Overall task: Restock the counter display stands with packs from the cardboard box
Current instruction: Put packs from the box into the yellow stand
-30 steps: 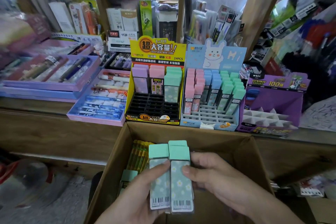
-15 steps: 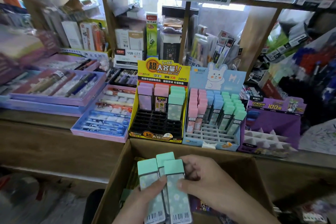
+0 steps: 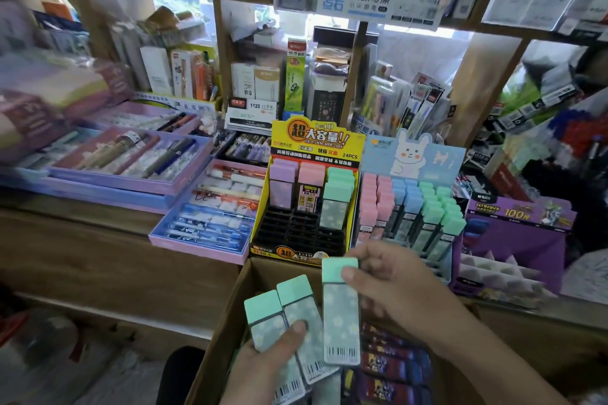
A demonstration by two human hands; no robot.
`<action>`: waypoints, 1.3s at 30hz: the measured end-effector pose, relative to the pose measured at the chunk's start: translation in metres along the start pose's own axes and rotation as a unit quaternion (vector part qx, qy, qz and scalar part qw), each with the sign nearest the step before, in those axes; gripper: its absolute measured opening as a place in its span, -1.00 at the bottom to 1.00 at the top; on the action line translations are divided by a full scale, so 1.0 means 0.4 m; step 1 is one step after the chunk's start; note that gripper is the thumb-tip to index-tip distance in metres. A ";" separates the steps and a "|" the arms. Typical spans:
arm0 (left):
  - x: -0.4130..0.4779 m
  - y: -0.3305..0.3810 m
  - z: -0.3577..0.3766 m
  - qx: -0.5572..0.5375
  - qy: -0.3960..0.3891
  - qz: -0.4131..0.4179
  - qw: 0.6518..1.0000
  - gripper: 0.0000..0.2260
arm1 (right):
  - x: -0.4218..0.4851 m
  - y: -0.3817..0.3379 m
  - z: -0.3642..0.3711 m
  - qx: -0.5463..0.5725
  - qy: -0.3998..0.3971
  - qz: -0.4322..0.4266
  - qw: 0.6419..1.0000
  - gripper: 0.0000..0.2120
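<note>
The right hand (image 3: 391,283) pinches a single mint-green pack (image 3: 340,316) by its cap end, thumb across the front. It holds the pack upright above the cardboard box (image 3: 260,276). The left hand (image 3: 263,362) grips two more packs (image 3: 263,319), fanned, with its thumb pressed on their faces. The packs look light, rigid and glossy, so probably slippery; a pinch across the narrow sides near the cap should suit. Just beyond, the yellow display stand (image 3: 316,141) shows empty black slots (image 3: 296,233).

Glossy plastic packs (image 3: 340,316), cardboard box (image 3: 227,332)
</note>
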State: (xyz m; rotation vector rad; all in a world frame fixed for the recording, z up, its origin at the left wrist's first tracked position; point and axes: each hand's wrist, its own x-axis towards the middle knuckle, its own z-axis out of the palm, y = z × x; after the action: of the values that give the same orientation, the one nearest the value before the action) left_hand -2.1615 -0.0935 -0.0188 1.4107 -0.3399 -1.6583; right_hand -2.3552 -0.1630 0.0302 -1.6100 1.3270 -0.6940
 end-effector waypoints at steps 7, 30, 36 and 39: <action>0.010 -0.005 -0.006 -0.014 0.024 -0.006 1.000 -0.88 | 0.059 -0.094 -0.069 -0.081 0.067 -0.123 0.987 -0.91; 0.036 -0.015 -0.019 -0.019 0.029 -0.024 0.999 -0.81 | 0.233 -0.130 -0.117 -0.287 0.130 -0.142 0.938 -0.90; 0.040 -0.019 -0.012 -0.020 0.032 -0.028 0.999 -0.76 | 0.236 -0.129 -0.123 -0.301 0.109 -0.144 0.936 -0.89; 0.039 -0.017 -0.010 -0.021 0.038 -0.033 0.998 -0.75 | 0.241 -0.126 -0.121 -0.300 0.107 -0.151 0.936 -0.89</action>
State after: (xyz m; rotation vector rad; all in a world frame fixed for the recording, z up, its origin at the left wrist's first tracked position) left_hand -2.1601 -0.1003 -0.0345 1.4643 -0.2159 -1.6501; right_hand -2.3487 -0.2688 0.0845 -2.3200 1.5633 -0.6986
